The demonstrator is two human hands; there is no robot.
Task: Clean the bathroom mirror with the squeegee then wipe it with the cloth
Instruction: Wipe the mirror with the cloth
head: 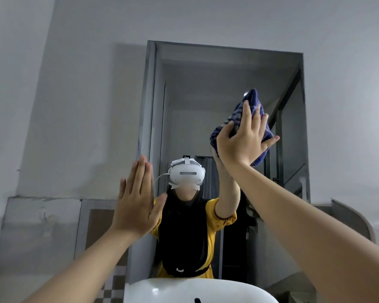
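Note:
The tall framed bathroom mirror (206, 95) hangs on the grey wall straight ahead. My right hand (243, 141) presses a blue striped cloth (243, 110) flat against the glass in the mirror's upper right part, fingers spread over the cloth. My left hand (138, 200) is flat and open against the mirror's left frame edge, lower down, holding nothing. The mirror reflects a person in a yellow top with a white headset and a raised arm. No squeegee is in view.
A white basin (162, 289) sits at the bottom centre under the mirror. Grey tiles (42, 226) cover the lower wall at left, with a checkered patch (112, 289) beside the basin. A curved ledge (354, 217) stands at right.

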